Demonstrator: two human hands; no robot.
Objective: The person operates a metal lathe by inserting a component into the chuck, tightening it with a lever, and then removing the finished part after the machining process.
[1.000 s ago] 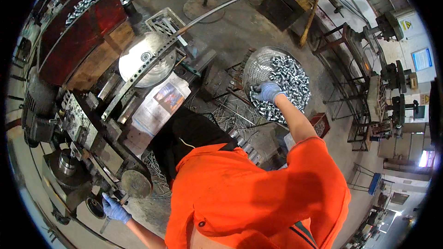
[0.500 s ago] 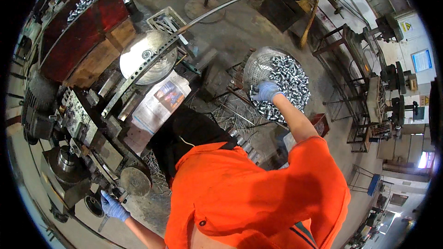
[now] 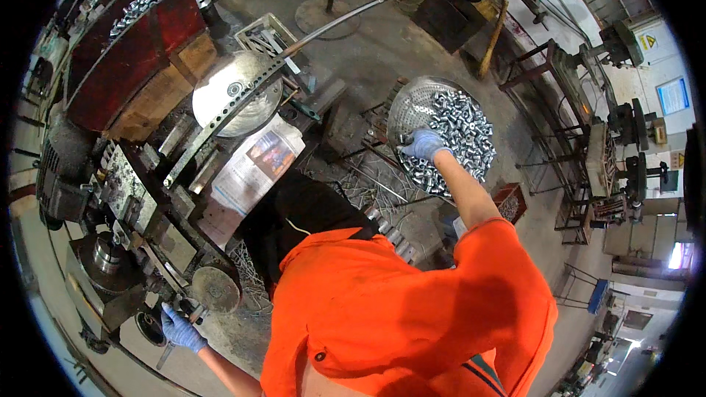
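My right hand (image 3: pixel 423 145), in a blue-grey glove, is over the left part of a round perforated metal pan (image 3: pixel 412 99). Its fingers are drawn together beside a heap of short shiny metal cylinders (image 3: pixel 463 129); whatever they hold is too small to make out. At the lower left, my gloved left hand (image 3: pixel 182 329) is closed around a metal lever (image 3: pixel 165 357), whose ends show on either side of the glove. Beside that hand are a round metal disc (image 3: pixel 216 290) and a machine with a shiny cylindrical chuck (image 3: pixel 107 254).
A large bright disc (image 3: pixel 228 95) lies under a perforated metal bar (image 3: pixel 220 114), near a printed sheet (image 3: pixel 257 165). A red bin (image 3: pixel 132 51) of metal parts stands at the upper left. Thin metal scraps (image 3: pixel 368 180) litter the floor; a small red box (image 3: pixel 511 202) sits right of the pan.
My right hand has shifted very slightly over the pan, its fingers drawn closer together. My left hand stays at the lever.
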